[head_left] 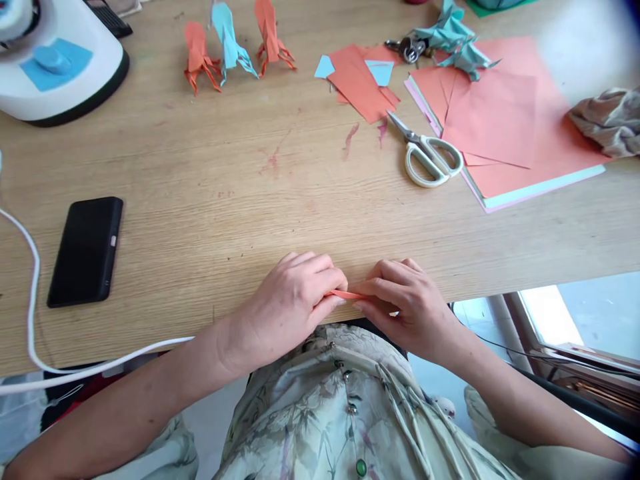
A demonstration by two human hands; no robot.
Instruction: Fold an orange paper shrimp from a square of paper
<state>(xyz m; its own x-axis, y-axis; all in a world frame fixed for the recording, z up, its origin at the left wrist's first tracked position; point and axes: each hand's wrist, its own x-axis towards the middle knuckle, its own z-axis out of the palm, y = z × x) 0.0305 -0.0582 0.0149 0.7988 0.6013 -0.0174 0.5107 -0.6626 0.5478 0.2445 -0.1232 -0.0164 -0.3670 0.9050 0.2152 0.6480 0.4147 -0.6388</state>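
Observation:
Both hands meet at the near edge of the wooden table (210, 200). My left hand (290, 303) and my right hand (407, 303) pinch a small folded piece of orange paper (349, 294) between their fingertips. Only a thin orange strip of it shows between the two hands; the rest is hidden by the fingers.
White-handled scissors (430, 157) lie by a stack of orange paper sheets (505, 127). Three folded paper figures (230, 43), two orange and one blue, stand at the back. A black phone (86, 250) and a white cable (35, 293) lie at the left. Paper scraps (363, 80) sit mid-back.

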